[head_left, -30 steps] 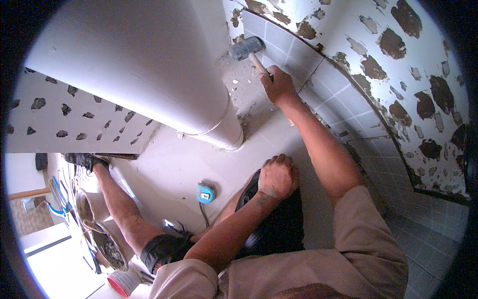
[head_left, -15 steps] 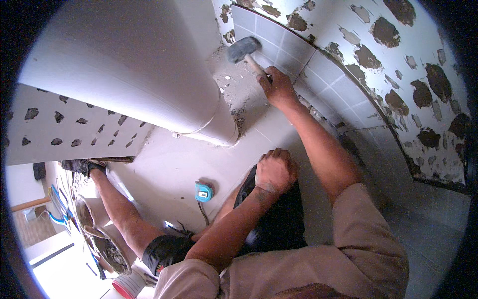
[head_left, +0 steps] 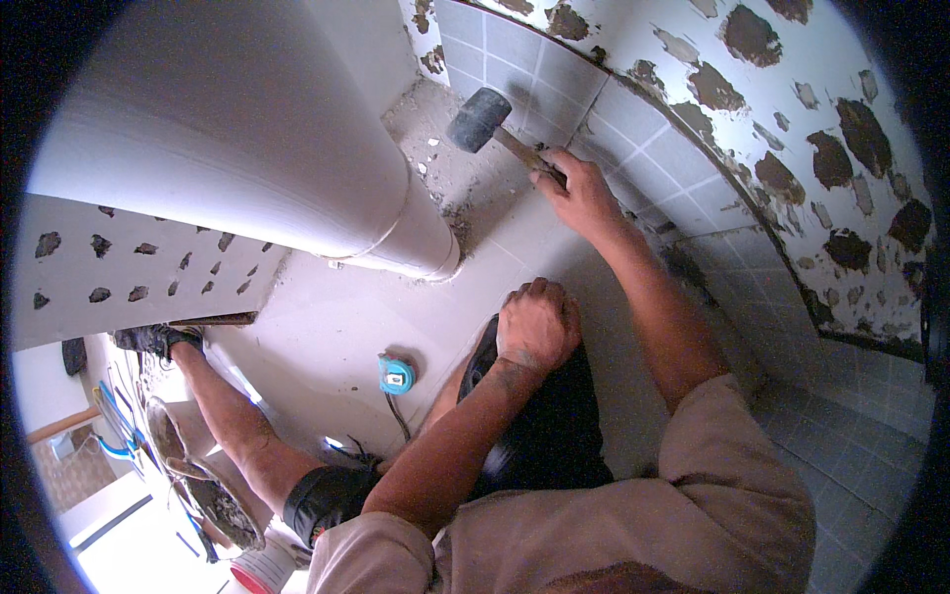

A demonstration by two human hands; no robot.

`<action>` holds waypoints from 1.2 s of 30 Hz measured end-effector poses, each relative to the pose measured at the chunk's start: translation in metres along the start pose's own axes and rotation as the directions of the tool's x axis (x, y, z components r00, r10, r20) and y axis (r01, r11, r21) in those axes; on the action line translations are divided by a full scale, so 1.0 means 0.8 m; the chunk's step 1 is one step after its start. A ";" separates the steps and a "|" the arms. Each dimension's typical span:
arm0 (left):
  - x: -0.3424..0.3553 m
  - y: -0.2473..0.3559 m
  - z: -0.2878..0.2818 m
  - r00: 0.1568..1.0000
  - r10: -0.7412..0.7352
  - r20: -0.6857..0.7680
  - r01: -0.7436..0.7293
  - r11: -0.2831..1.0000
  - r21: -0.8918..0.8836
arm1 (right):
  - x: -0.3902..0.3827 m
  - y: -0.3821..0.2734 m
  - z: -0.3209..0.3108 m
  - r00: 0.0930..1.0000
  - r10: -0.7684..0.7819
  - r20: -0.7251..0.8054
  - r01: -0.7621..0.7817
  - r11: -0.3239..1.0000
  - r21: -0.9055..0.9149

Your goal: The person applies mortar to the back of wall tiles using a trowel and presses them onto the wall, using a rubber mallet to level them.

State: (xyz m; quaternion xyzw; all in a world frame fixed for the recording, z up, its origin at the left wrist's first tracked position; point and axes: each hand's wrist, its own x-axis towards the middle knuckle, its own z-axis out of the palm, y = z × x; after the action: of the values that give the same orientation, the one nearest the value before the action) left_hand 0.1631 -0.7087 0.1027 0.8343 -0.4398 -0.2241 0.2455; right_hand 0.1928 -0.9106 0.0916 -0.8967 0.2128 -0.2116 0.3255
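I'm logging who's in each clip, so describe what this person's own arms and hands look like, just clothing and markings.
Both forearms are bare. The right hand and left hand wear no gloves, and no rings or watch show. Short beige sleeves cover the upper arms, loose and creased. A dark marking, perhaps a tattoo, sits near the left wrist; it is too blurred to make out.

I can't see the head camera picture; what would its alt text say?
Seen from above, a person's right hand grips the wooden handle of a black rubber mallet against grey wall tiles, while the left hand rests as a fist on a dark-clad knee. A wide white pipe stands left, and a blue tape measure lies on the floor.
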 end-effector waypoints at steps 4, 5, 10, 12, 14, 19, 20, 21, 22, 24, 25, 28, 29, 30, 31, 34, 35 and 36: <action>0.000 -0.003 -0.002 1.000 -0.002 0.020 0.002 1.000 0.002 | -0.008 -0.001 -0.014 0.999 0.032 -0.030 -0.031 0.998 0.053; -0.002 -0.004 -0.002 1.000 -0.008 0.022 0.008 1.000 0.002 | -0.008 -0.007 -0.016 0.997 0.064 -0.030 -0.061 0.994 0.094; -0.001 -0.002 -0.001 0.998 0.040 -0.047 -0.039 0.999 0.014 | -0.012 -0.005 -0.024 0.997 0.038 -0.060 -0.035 0.998 0.051; -0.002 0.000 -0.001 0.999 0.021 -0.040 -0.021 1.000 0.000 | -0.015 -0.005 -0.025 0.997 0.020 -0.071 -0.016 0.998 0.055; -0.001 0.002 -0.002 1.000 0.000 -0.028 0.000 1.000 -0.016 | -0.022 -0.006 -0.024 0.996 0.076 -0.048 -0.074 0.996 0.040; -0.005 -0.006 -0.010 0.999 -0.010 -0.043 0.008 0.999 -0.031 | -0.113 0.024 -0.022 0.998 0.045 -0.040 -0.046 0.998 -0.030; -0.005 -0.007 -0.010 0.999 -0.020 -0.037 0.018 0.999 -0.033 | -0.142 0.028 -0.026 0.995 0.095 -0.008 -0.096 0.994 -0.053; -0.004 -0.004 -0.009 1.000 -0.014 -0.026 0.014 1.000 -0.014 | -0.170 0.036 -0.034 0.987 0.160 0.014 -0.158 0.983 -0.096; -0.003 -0.001 -0.008 1.000 -0.008 -0.014 0.008 1.000 0.004 | -0.198 0.046 -0.042 0.974 0.225 0.032 -0.219 0.966 -0.140; -0.002 0.000 -0.005 1.000 -0.004 0.002 0.004 1.000 -0.007 | -0.252 0.066 -0.056 0.968 0.250 0.015 -0.242 0.948 -0.209; -0.002 0.000 -0.006 1.000 -0.002 0.007 0.002 1.000 -0.013 | -0.270 0.069 -0.061 0.965 0.262 -0.004 -0.253 0.928 -0.273; 0.000 0.006 -0.011 0.996 -0.071 0.061 0.070 0.997 0.012 | -0.309 0.070 -0.071 0.924 0.379 -0.043 -0.367 0.852 -0.374; 0.001 0.004 -0.009 0.995 -0.075 0.064 0.074 0.997 0.014 | -0.315 0.071 -0.071 0.924 0.381 -0.039 -0.368 0.853 -0.371; 0.006 0.004 -0.008 0.994 -0.087 0.070 0.089 0.995 -0.032 | -0.316 0.072 -0.074 0.935 0.351 -0.052 -0.336 0.829 -0.447; 0.011 0.002 -0.006 0.992 -0.100 0.076 0.106 0.991 -0.079 | -0.317 0.074 -0.077 0.945 0.320 -0.062 -0.304 0.798 -0.521; 0.055 -0.014 0.031 0.993 -0.117 0.025 0.118 0.932 -0.342 | -0.372 0.157 -0.055 0.862 0.503 -0.067 -0.419 0.630 -0.654; 0.076 -0.027 0.035 0.994 -0.110 -0.013 0.096 0.914 -0.393 | -0.373 0.160 -0.051 0.862 0.503 -0.058 -0.416 0.638 -0.649; 0.104 -0.037 0.038 0.993 -0.104 -0.056 0.069 0.893 -0.445 | -0.370 0.159 -0.049 0.894 0.443 -0.065 -0.372 0.656 -0.657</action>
State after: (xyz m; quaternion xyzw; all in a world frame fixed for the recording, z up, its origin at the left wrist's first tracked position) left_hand 0.2067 -0.7708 0.0479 0.7836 -0.3301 -0.2960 0.4351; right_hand -0.1013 -0.8649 -0.0378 -0.8911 0.4519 0.0005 0.0410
